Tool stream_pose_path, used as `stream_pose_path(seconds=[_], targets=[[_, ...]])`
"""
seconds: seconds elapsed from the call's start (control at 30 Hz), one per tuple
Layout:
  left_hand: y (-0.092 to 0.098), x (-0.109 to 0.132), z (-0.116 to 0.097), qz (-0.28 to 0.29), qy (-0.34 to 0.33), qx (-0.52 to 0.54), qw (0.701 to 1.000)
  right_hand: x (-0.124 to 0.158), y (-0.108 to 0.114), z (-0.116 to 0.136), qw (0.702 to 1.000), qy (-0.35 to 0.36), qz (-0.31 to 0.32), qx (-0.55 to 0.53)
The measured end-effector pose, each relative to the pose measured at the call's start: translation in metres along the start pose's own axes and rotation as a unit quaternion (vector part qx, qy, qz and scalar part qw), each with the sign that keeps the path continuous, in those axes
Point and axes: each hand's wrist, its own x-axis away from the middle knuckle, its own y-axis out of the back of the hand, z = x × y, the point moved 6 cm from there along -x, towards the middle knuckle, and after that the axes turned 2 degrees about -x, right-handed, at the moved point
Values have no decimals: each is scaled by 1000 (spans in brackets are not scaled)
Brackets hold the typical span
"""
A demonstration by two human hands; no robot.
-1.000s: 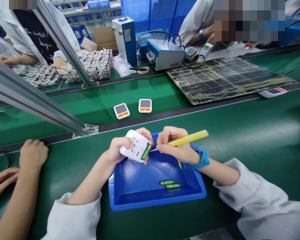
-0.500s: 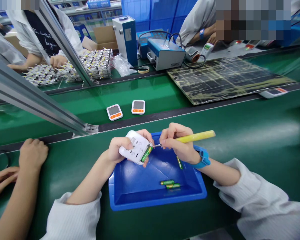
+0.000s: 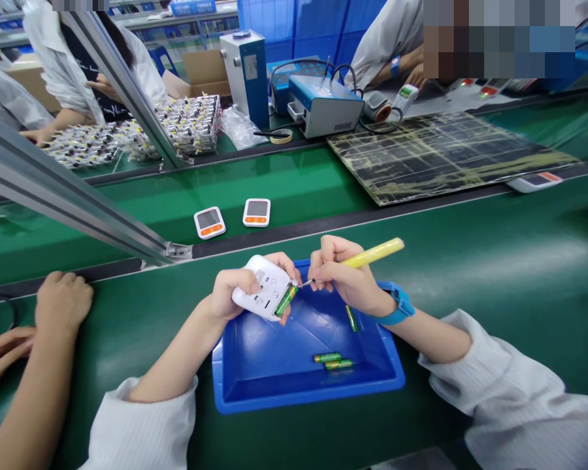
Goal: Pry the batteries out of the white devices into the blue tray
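Head-cam view from our bench: our left hand (image 3: 238,294) has a white plastic monitor body (image 3: 261,287) held just above a blue plastic tray (image 3: 306,406), with the fingers (image 3: 285,262) closed around the casing. A green-and-gold AA battery (image 3: 287,301) sits at an angle in the casing's end, though we can't tell how deeply it's seated.

Our right hand (image 3: 347,281) pinches a yellow-handled probe (image 3: 375,253), fingers (image 3: 329,251) clamped together near its thin metal tip (image 3: 306,284). That tip is right by the battery, but we can't tell whether they're touching. There's a blue wrist strap (image 3: 399,308) on that wrist.

Three loose AA batteries lie in the tray: one (image 3: 351,318) on the sloped wall, and two (image 3: 327,358) (image 3: 338,365) side by side on the floor.

Our take is that the casing is light and smooth, so it's best gripped around the sides, clear of the battery opening. The batteries look slippery and likely to roll, so pinch them by the barrel. That thin tip looks fairly delicate too.

Nearby, a co-worker's hands (image 3: 63,303) (image 3: 2,349) rest on the green conveyor belt (image 3: 494,274).
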Motion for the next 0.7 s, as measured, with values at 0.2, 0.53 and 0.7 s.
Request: stream_pose_path(seconds=[0.2, 0.53, 0.7], targets=[[14, -1, -7, -127, -88, -128, 980, 8, -21, -12, 979, -155, 127, -41], [15, -4, -5, -123, -80, -170, 974, 4, 1, 5, 995, 22, -65, 69], [11, -2, -2, -124, -64, -212, 967, 15, -17, 24, 923, 225, -5, 312]])
